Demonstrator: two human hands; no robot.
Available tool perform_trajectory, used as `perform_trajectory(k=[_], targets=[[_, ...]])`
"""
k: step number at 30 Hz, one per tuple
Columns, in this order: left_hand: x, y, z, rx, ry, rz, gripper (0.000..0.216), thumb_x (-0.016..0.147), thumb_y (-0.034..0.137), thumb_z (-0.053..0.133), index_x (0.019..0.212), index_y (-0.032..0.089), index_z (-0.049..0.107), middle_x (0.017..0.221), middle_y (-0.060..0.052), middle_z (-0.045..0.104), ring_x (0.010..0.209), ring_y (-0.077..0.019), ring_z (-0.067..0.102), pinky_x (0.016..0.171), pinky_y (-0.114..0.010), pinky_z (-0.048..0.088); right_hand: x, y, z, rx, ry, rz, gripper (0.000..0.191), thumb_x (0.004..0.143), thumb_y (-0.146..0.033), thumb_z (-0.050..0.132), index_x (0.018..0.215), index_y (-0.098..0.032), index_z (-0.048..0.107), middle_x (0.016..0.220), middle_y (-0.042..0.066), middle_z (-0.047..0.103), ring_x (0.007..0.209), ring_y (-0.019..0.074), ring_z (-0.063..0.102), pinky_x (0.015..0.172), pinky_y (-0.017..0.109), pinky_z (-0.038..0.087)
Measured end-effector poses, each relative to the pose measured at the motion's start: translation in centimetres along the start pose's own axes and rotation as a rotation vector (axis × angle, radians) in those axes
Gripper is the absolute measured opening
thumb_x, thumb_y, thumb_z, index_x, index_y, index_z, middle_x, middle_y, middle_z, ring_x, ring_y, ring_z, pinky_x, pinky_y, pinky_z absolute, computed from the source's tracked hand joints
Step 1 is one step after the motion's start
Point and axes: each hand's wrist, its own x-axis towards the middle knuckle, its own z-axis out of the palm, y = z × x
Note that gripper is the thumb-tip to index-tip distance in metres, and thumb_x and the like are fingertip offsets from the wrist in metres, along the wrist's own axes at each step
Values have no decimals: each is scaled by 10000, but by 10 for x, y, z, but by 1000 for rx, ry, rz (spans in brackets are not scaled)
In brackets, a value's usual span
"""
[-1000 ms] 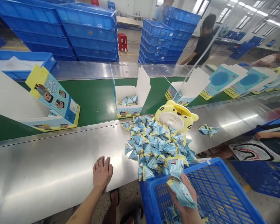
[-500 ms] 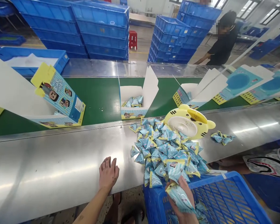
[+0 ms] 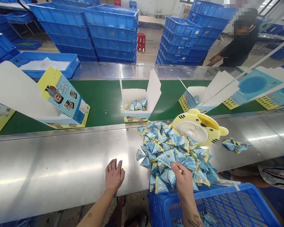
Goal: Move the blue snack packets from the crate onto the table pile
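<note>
My left hand (image 3: 114, 175) lies on the steel table top, palm down with its fingers loosely extended, holding nothing. My right hand (image 3: 183, 178) is over the near side of a heap of small light-blue and yellow pyramid-shaped packets (image 3: 153, 146). Between its thumb and fingers is a blue packet (image 3: 167, 157); whether the hand holds more than one is hidden. Behind the heap leans a yellow animal-face fan (image 3: 209, 127) with a white round grille. An open printed carton (image 3: 136, 118) with packets inside stands on the green belt, beyond the heap.
Below the table edge, a blue plastic basket (image 3: 227, 201) holds more packets. Other open cartons (image 3: 77, 105) stand along the green conveyor belt (image 3: 104, 101). Two packets (image 3: 236, 145) lie to the right. Blue crates (image 3: 115, 37) are stacked behind, and a person (image 3: 241, 47) stands across the line.
My right hand has moved up and forward from above the basket to the heap, a packet in its fingers. My left hand stays on the table. The view has shifted slightly left.
</note>
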Motion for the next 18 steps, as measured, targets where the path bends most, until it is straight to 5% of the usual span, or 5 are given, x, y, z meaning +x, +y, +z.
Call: perform_trajectory(k=[8, 12, 14, 16, 18], targets=[[7, -1, -15, -294, -77, -141, 467, 1005, 348, 500, 1389, 178, 705, 1541, -238, 589, 1496, -451, 470, 1222, -690, 386, -9, 14, 7, 36, -106, 92, 613, 801, -771, 732, 761, -167, 641, 772, 10, 510, 775, 171, 425, 734, 313, 362], [14, 29, -62, -1008, -142, -409, 560, 967, 580, 586, 1396, 224, 647, 1495, -191, 629, 1383, -390, 584, 1171, -624, 469, -32, 4, 23, -233, -426, 22, 588, 953, -709, 566, 697, -180, 582, 720, 6, 499, 737, 167, 449, 719, 322, 312], [20, 57, -89, -1439, -328, -311, 729, 895, 660, 684, 1490, 256, 564, 1468, -159, 663, 1275, -338, 660, 1098, -525, 539, -42, -7, 34, -366, -592, -74, 525, 1015, -586, 524, 684, -182, 573, 730, 8, 535, 754, 167, 497, 740, 326, 309], [30, 80, -110, -1637, -545, -220, 760, 791, 641, 822, 1402, 229, 639, 1298, -129, 753, 1096, -287, 718, 968, -422, 581, -47, -14, 40, -444, -686, -132, 414, 1019, -471, 550, 730, -190, 644, 781, 10, 614, 806, 170, 557, 785, 325, 335], [45, 90, -126, -1696, -544, -344, 639, 750, 592, 873, 1232, 203, 717, 1081, -86, 792, 884, -219, 709, 796, -341, 570, -45, -13, 38, -402, -663, -99, 341, 996, -471, 592, 830, -211, 737, 863, 21, 699, 866, 186, 615, 829, 324, 385]])
